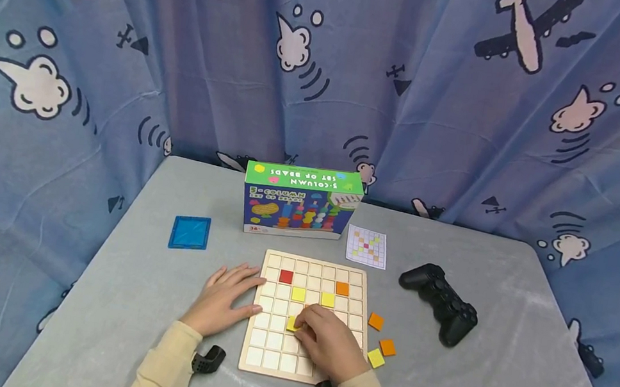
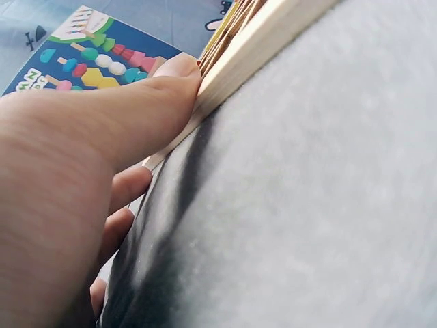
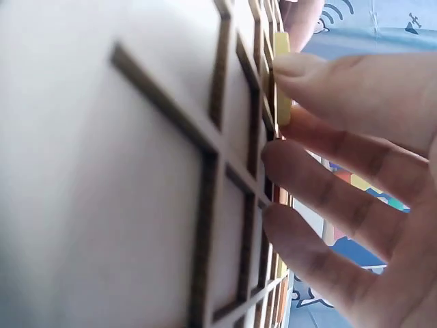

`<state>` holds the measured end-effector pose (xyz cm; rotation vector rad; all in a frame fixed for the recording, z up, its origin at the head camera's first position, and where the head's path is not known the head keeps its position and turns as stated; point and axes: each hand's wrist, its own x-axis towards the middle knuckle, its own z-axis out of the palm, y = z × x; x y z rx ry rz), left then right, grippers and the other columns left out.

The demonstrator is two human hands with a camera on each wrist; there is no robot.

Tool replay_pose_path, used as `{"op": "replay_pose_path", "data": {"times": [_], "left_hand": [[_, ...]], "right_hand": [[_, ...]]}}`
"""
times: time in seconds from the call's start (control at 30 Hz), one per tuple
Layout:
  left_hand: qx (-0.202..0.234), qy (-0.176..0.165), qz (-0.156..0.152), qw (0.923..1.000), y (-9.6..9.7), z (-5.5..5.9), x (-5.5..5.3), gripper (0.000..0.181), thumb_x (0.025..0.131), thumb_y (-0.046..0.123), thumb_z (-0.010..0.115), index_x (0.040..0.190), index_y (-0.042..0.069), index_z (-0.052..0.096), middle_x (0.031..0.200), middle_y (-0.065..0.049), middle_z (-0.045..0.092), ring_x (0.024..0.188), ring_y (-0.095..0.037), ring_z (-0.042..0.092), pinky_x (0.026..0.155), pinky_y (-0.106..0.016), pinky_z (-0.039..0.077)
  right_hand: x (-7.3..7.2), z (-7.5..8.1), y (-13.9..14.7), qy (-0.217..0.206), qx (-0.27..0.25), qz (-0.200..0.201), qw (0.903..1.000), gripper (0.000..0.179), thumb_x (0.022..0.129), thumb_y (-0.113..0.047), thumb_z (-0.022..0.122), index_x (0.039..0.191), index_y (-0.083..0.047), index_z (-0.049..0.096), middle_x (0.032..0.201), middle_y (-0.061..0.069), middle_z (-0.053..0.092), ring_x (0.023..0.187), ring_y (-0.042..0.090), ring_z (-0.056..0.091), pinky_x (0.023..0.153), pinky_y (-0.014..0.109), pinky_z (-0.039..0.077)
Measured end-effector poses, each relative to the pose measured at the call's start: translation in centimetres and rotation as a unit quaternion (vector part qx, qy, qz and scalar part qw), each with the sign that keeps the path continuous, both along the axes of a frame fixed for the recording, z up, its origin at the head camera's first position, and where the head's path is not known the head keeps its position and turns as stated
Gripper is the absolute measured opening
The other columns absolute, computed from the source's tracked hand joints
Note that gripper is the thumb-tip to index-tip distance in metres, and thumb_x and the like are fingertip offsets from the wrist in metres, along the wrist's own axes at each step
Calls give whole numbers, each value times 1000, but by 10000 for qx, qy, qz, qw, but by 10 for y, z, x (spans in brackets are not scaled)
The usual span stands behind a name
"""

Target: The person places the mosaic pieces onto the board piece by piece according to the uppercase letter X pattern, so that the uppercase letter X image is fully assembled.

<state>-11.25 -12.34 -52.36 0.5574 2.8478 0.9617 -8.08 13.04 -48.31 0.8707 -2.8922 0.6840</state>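
My right hand point(image 1: 329, 344) is over the wooden grid board point(image 1: 247, 341) and pinches a yellow square tile point(image 3: 282, 82) between thumb and fingers, at a cell near the board's middle. My left hand point(image 1: 222, 301) rests against the board's left edge, fingers extended and thumb point(image 2: 153, 109) touching the rim. Elsewhere on the grid lie a red tile point(image 1: 285, 276), an orange tile point(image 1: 342, 288) and two other yellow tiles point(image 1: 298, 294). The right hand hides some of the cells beneath it.
Right of the board lie two orange tiles point(image 1: 387, 347) and a yellow tile point(image 1: 375, 358). A black game controller point(image 1: 440, 303) is farther right. Behind stand a bead-set box point(image 1: 300, 212) and a pattern card point(image 1: 367, 247). At the left lies a blue square point(image 1: 189, 233).
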Motion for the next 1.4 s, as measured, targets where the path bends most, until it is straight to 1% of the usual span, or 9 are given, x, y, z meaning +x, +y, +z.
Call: {"op": "replay_pose_path", "data": {"times": [0.17,0.3,0.53,0.83,1.03,1.17,1.3,1.33,1.4], "left_hand": [[37,213,27,9998,0,-1,0,56,88,47,64,138,25,53,150,1,41,143,-25,28,118,-53,9],[86,319,23,9995,0,0,1,55,87,44,67,136,23,54,149,-1,43,142,-27,30,117,-54,10],[21,182,19,9998,0,3,1,55,88,46,65,137,24,53,151,0,40,143,-27,27,118,-54,8],[104,273,7,9996,1,0,0,56,87,45,66,137,22,54,149,-2,42,143,-27,29,117,-54,10],[7,128,-13,9999,1,0,-3,56,89,48,63,139,25,51,151,1,39,144,-25,26,118,-52,7],[-7,49,-29,10000,0,1,-4,57,88,50,62,139,26,50,152,1,38,145,-24,25,119,-51,6],[30,9,-46,10000,0,0,-3,58,88,49,63,139,26,50,152,1,38,145,-24,24,119,-51,6],[35,4,-45,10000,0,0,-2,58,88,49,64,139,26,51,152,1,38,145,-24,24,119,-51,6],[22,-12,-31,10000,0,0,-1,58,88,49,63,140,27,50,152,2,38,145,-23,24,119,-50,5]], "right_hand": [[0,0,0,59,120,130,9998,15,82,-15,76,92,-20,66,95,-9,62,75,3,47,68,21,49],[-1,1,0,79,161,180,9997,16,81,-13,77,93,-19,68,96,-9,63,81,6,54,74,24,52],[-1,1,-1,101,281,181,9994,16,82,-16,76,97,-18,70,99,-7,65,91,10,60,84,28,54],[-1,2,-2,88,300,133,9994,17,82,-15,76,98,-16,71,98,-6,66,90,11,61,84,28,54],[-2,2,-2,146,374,154,9991,18,82,-18,76,99,-17,71,100,-6,65,89,10,60,82,28,54],[-5,4,7,298,-35,-31,9995,16,82,-18,77,97,-17,70,99,-7,64,82,7,58,74,25,54],[-10,6,33,725,-609,-406,9947,18,79,-9,78,94,-13,68,93,-4,64,75,8,60,65,23,54],[-11,7,41,830,-634,-522,9932,19,78,-7,78,94,-12,68,92,-3,64,74,9,60,63,23,54],[-13,10,57,830,-574,-830,9914,21,78,-5,78,96,-11,67,91,-1,64,72,10,61,59,24,53]]}}
